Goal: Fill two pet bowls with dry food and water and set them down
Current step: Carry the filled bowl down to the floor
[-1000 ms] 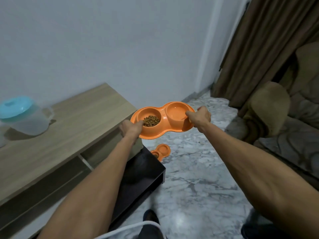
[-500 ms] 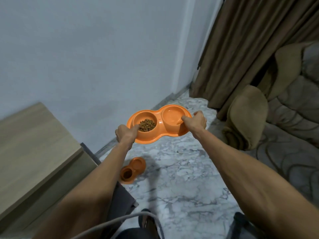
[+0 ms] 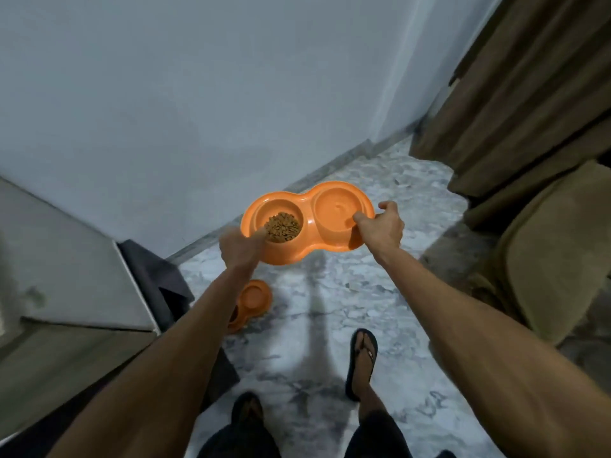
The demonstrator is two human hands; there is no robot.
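Observation:
I hold an orange double pet bowl (image 3: pixel 309 226) level in the air above the marble floor. Its left cup holds brown dry food (image 3: pixel 283 227); its right cup (image 3: pixel 337 209) looks filled with water. My left hand (image 3: pixel 241 247) grips the left rim and my right hand (image 3: pixel 380 226) grips the right rim. A second orange double bowl (image 3: pixel 253 302) lies on the floor below, partly hidden by my left forearm.
A wooden cabinet (image 3: pixel 66 276) with a dark cloth (image 3: pixel 158 285) beside it stands at the left. A brown sofa (image 3: pixel 545 259) and brown curtain (image 3: pixel 529 94) fill the right. My sandalled feet (image 3: pixel 362 361) stand on the marble floor (image 3: pixel 314 325). A pale wall is ahead.
I have turned right and stepped away from the cabinet, and my view tilts down. The held bowl has come lower toward the floor, above the second bowl.

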